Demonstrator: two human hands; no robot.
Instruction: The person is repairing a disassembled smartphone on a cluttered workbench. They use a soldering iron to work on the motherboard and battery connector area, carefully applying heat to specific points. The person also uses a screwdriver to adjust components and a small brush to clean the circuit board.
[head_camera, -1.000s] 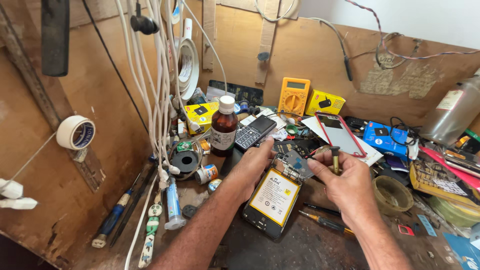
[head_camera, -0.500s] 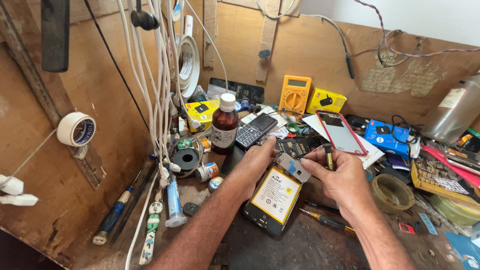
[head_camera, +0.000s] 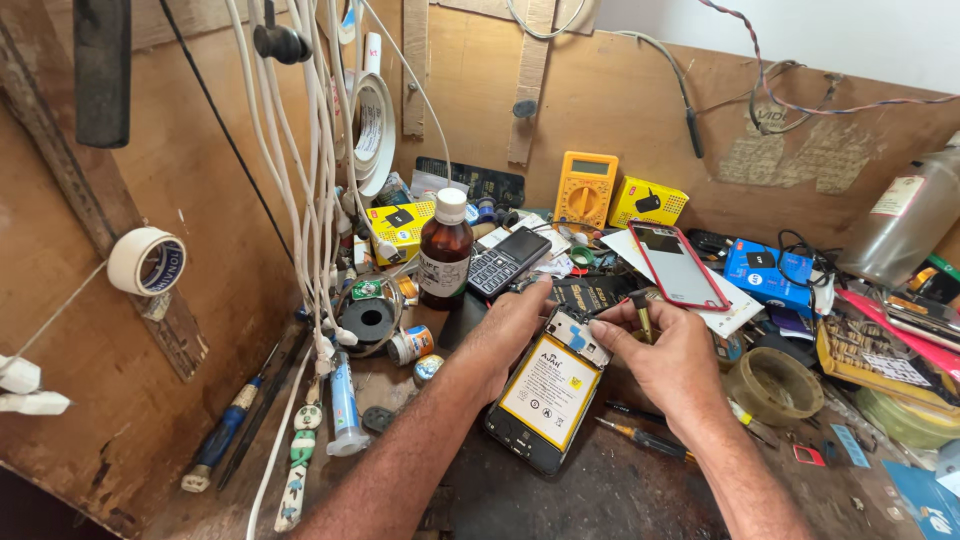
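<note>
The opened phone lies back-up on the dark surface, its yellow-labelled battery facing us and the circuit board bare at the top end. Our left hand presses down on the phone's upper left edge, fingers curled close over it, steadying it. Our right hand sits just beside the top right corner, fingers pinched tight around a small dark tool with its tip at the board. Close behind stands a brown bottle with a white cap, a keypad phone beside it. A red-rimmed phone screen lies further right, and a yellow multimeter leans on the back board.
</note>
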